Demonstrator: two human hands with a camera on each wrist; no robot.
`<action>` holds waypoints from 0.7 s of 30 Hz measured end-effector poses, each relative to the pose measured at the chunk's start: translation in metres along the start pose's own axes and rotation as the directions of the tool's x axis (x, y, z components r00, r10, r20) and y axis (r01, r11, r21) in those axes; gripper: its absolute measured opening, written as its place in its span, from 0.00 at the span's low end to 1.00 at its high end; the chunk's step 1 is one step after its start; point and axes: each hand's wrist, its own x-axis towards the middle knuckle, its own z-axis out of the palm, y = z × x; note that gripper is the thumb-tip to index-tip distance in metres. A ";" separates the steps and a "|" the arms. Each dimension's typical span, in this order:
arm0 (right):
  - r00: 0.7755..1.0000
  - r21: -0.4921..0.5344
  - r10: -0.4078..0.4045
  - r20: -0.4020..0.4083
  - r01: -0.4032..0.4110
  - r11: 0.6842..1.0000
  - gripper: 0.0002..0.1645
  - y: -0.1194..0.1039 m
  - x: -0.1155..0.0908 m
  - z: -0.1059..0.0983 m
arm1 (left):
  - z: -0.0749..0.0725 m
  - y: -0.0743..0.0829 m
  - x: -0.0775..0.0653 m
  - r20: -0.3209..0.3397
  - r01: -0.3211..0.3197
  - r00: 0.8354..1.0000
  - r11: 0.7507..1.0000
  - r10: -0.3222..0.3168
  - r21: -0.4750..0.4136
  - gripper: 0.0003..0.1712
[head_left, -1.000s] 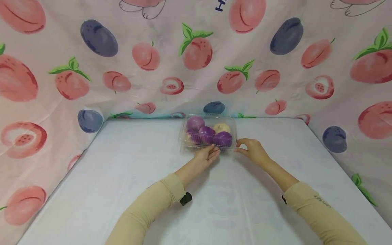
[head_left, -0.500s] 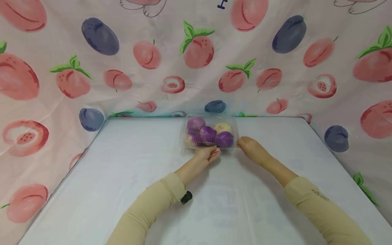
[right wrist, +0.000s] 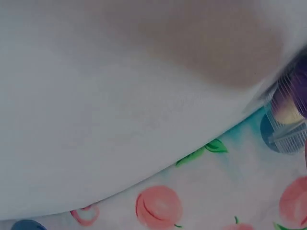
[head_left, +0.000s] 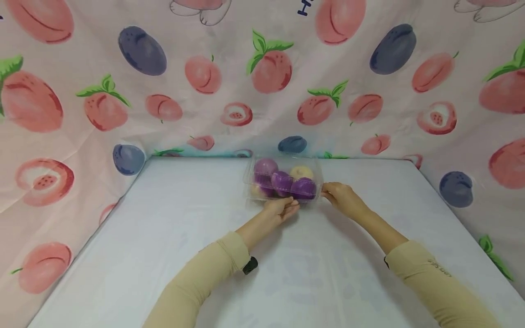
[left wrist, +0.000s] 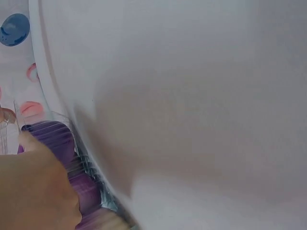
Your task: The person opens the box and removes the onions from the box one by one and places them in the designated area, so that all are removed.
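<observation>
A clear plastic clamshell box [head_left: 251,183] stands near the table's far edge in the head view, its lid lying over the base. Inside are several purple onion-like bulbs [head_left: 304,188] and a pale yellow one [head_left: 301,172]. At the box's front edge is my left hand [head_left: 275,212], thumb against the rim and fingers fairly straight. My right hand [head_left: 343,198] pinches the front right corner between thumb and fingers. The left wrist view shows the back of the left hand [left wrist: 36,187] beside the box. Whether the lid is fully latched cannot be seen.
A white cloth covers the table [head_left: 197,255]. Behind it and along both sides hangs a pale pink curtain [head_left: 172,59] printed with peaches and dark blue fruit. A black wrist strap part [head_left: 249,265] shows below the left sleeve.
The right hand's thumb and fingers have drawn together on the box's corner. The left hand keeps its place at the front edge. The view has shifted slightly.
</observation>
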 end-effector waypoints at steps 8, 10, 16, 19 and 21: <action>0.971 -0.072 -0.142 -0.194 0.130 0.989 0.11 0.002 -0.009 0.008 | -0.005 -0.002 -0.009 0.021 0.042 0.999 0.995 -0.044 0.095 0.21; 0.959 -0.074 -0.149 -0.240 0.135 0.988 0.11 0.004 -0.010 0.010 | -0.006 -0.003 -0.012 0.046 0.057 0.997 0.993 -0.062 0.106 0.22; 0.939 -0.043 -0.122 -0.323 0.114 0.993 0.12 0.009 -0.014 0.013 | -0.014 -0.003 -0.024 0.143 0.048 0.987 0.983 -0.075 0.179 0.24; 0.937 -0.032 -0.106 -0.334 0.101 0.994 0.12 0.009 -0.014 0.013 | -0.022 0.001 -0.032 0.171 0.012 0.984 0.972 -0.054 0.236 0.25; 0.935 -0.024 -0.089 -0.344 0.086 0.996 0.11 0.008 -0.014 0.013 | -0.028 0.004 -0.038 0.182 -0.037 0.983 0.959 -0.015 0.283 0.25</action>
